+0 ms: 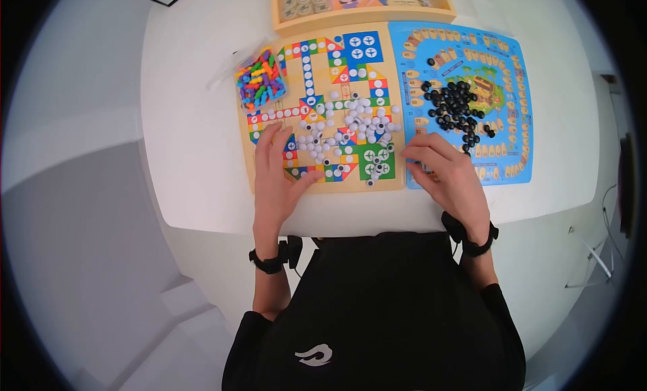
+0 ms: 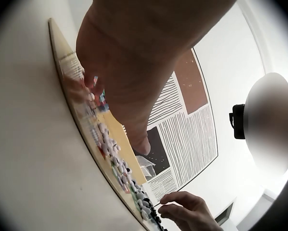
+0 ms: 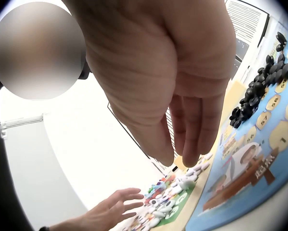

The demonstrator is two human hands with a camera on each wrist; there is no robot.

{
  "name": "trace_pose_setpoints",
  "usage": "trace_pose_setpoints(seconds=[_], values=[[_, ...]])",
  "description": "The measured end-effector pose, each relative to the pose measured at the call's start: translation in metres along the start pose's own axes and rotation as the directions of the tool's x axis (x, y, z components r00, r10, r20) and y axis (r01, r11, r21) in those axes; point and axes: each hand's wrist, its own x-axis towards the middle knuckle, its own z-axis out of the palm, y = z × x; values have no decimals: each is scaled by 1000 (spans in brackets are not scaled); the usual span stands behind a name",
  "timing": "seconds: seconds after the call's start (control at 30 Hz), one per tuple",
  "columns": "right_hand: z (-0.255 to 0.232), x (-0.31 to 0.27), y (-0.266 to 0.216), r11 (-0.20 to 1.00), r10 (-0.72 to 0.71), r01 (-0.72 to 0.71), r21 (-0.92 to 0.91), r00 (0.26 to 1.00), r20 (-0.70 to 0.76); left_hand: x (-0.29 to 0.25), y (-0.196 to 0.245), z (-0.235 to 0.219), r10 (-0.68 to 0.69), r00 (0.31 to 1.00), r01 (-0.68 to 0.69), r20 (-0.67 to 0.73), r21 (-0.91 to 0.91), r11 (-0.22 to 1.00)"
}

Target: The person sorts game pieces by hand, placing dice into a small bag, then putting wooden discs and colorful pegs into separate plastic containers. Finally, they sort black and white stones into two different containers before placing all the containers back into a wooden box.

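Observation:
Many small round white pieces [image 1: 364,125] lie scattered over a colourful board-game sheet [image 1: 259,178], several of them with dark centres. My left hand [image 1: 275,175] hovers at the sheet's near left part, fingers stretched forward and thumb apart, with nothing seen in its grasp. On the other side, my right hand [image 1: 450,175] hangs over the seam between this sheet and a blue game board [image 1: 522,168]. Its fingers bend loosely toward the white pieces; in the right wrist view the thumb stands slightly off the fingertips. A heap of glossy black pieces [image 1: 458,104] lies on the blue board beyond it.
A clear box of colourful pawns [image 1: 259,81] stands at the sheet's left edge, its lid raised outward. Behind the boards is a wooden tray [image 1: 364,17] holding round wooden pieces and a picture card. The white table's near edge [image 1: 377,222] runs close to the person.

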Motion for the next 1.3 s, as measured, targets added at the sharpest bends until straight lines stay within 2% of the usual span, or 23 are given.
trace_pose_setpoints(seconds=[0.03,0.17,0.23,0.27,0.33,0.47,0.57,0.63,0.7,0.8,0.97,1.03,1.07,1.17,1.23,1.3], values=[[-2,0,2,1000,-6,6,0,1000,15,-6,-3,0,8,1000,-8,30,1,1000],[-22,-6,17,979,24,-43,-198,995,-94,-16,-10,9,37,998,-34,60,-42,999],[-35,-15,27,956,144,-179,-232,977,-160,-17,-8,18,129,987,-146,98,186,972],[-42,-20,34,957,138,-172,-235,979,-153,-16,-5,22,123,988,-139,90,186,973],[-54,-30,48,874,162,-258,-411,953,-255,-9,3,31,163,980,-185,117,214,959],[-56,-37,64,861,215,-331,-387,925,-313,2,11,52,219,972,-234,83,271,934],[-50,-34,73,870,178,-276,-409,949,-261,18,17,64,262,961,-276,92,228,934],[-47,-28,80,874,129,-196,-445,976,-177,28,20,70,343,936,-352,78,220,910],[-47,-15,82,869,102,-172,-465,980,-172,38,23,75,378,922,-386,80,207,899],[-46,0,82,823,47,-104,-558,992,-115,53,24,81,436,897,-440,66,194,877],[-40,31,78,858,-40,8,-513,998,-51,81,37,81,463,884,-467,57,130,875],[-38,44,73,851,-94,91,-517,995,19,96,42,83,487,873,-487,32,18,873],[-34,48,73,855,-105,96,-509,994,11,100,44,84,491,871,-492,27,21,870],[-28,58,78,854,-152,152,-498,988,41,110,51,87,494,868,-496,47,24,868],[-28,60,73,866,-184,174,-469,983,24,114,54,87,544,835,-530,83,-145,836],[-28,57,72,847,-236,253,-468,967,96,114,53,86,562,818,-544,117,-155,824]])
